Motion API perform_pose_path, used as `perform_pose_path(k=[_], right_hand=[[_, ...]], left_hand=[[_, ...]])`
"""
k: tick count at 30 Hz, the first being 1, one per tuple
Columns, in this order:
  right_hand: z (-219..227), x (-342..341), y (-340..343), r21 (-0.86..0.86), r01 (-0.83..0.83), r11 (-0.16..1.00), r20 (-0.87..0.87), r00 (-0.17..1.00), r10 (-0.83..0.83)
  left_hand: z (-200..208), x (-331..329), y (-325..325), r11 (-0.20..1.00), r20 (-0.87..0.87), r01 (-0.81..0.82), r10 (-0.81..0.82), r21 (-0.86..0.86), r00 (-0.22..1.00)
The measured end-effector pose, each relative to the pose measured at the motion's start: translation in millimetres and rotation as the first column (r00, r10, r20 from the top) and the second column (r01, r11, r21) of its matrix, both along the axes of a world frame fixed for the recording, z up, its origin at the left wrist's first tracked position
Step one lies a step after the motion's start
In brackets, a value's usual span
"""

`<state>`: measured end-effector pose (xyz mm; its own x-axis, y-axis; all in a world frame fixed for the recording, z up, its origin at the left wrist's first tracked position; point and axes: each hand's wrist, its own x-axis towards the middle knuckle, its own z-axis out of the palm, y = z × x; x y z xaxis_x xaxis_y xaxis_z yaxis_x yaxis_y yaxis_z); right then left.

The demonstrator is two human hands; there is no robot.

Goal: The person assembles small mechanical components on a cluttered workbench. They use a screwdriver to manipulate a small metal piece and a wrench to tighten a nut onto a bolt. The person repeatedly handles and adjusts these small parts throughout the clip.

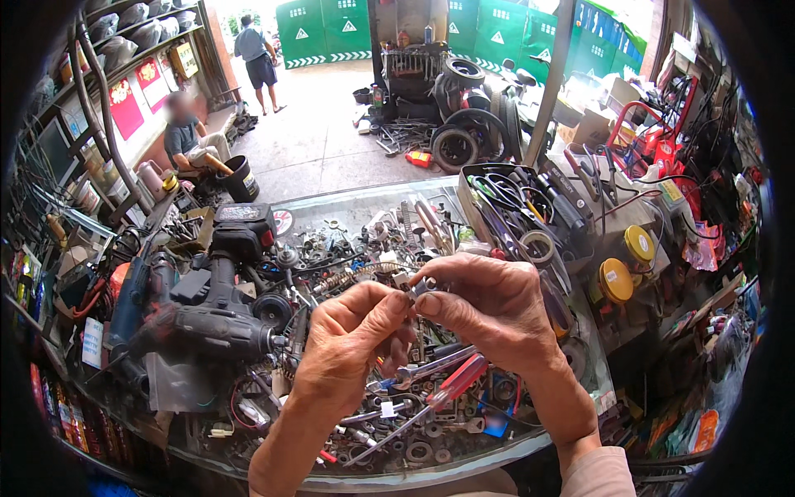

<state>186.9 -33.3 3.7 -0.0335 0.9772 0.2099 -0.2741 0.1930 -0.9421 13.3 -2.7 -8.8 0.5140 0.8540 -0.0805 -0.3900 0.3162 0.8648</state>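
Two bare hands at work over a cluttered surface (373, 197); places are given relative to the red-handled screwdriver (460, 378), which lies slanted with its shaft toward the lower left. Just beyond its handle, and raised above it, the left hand (352, 333) and right hand (497, 311) meet at a small metal part (424, 286). The thumb and index finger of each hand pinch this part from opposite sides. Most of it is covered by the fingers, so its full shape cannot be made out; the remaining fingers of the right hand are largely hidden. Both forearms are cut off by the lower edge, the right one ending in a pale sleeve (600, 474).

A metal wrench (437, 364) lies just beyond the screwdriver. Left of the screwdriver rests a black power tool (219, 321), blurred toward its left end, with a clear plastic bag (178, 383) beside it. Beyond the screwdriver, loose hardware (331, 240) overlaps too densely for single pieces to be told, and the hands hide some of it. Right of the screwdriver, and farther off, stand two yellow-lidded containers (616, 280). The dark lens rim conceals the corners.
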Motion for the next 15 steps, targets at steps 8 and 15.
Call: perform_pose_path(k=[8, 15], right_hand=[[10.8, 1.7, -2.2, -0.004, 0.035, 0.999, 0.072, 0.997, -0.035], [-0.6, 1.7, 0.0, 0.068, -0.015, 0.998, 0.091, 0.996, 0.009]], left_hand=[[5.1, 0.7, 1.5, 0.995, 0.105, 0.052, -0.043, -0.081, 0.994], [0.6, 0.2, 1.5, 0.999, 0.060, 0.043, -0.043, -0.002, 0.997]])
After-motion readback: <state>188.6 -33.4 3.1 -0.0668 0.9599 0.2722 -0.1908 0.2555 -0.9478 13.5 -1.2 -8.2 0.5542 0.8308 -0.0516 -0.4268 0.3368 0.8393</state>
